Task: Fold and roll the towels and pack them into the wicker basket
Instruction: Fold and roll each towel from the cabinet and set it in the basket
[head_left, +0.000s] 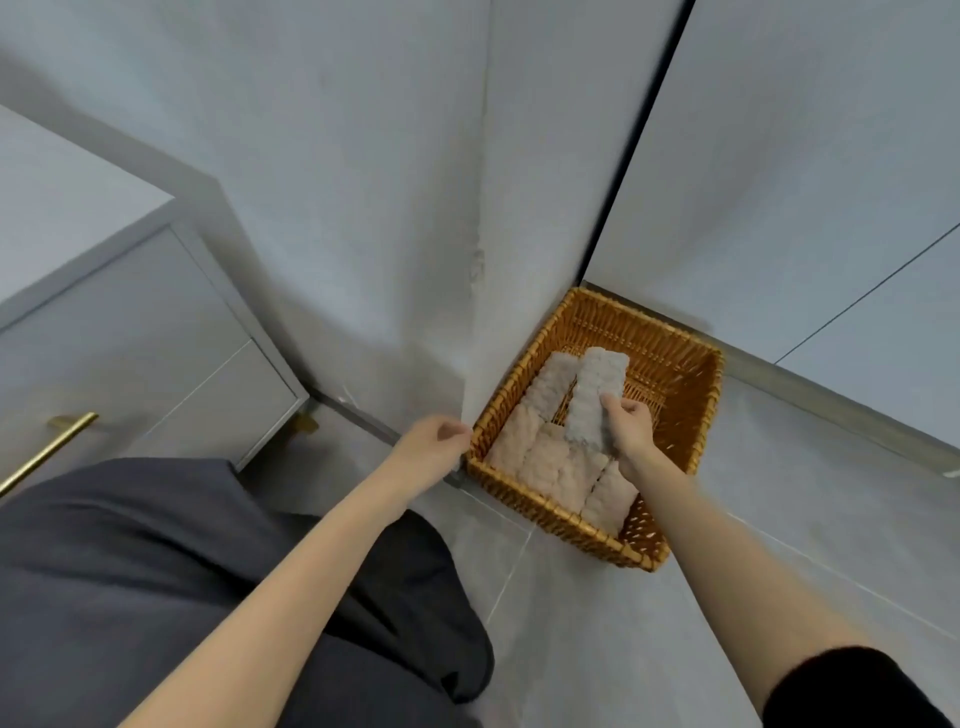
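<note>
A brown wicker basket (670, 358) stands on the floor in the corner of the room. Several pale pink rolled towels (550, 457) lie side by side in its left part. My right hand (631, 431) grips a grey rolled towel (595, 395) and holds it tilted inside the basket, above the pink rolls. My left hand (434, 449) hovers just outside the basket's left rim, its fingers loosely curled with nothing in them. The right part of the basket floor is bare wicker.
A grey wall corner (478, 260) rises right behind the basket. A grey cabinet (130, 332) with a brass handle (47, 452) stands at the left. My dark trouser leg (156, 571) fills the lower left. The floor is pale tile (571, 649).
</note>
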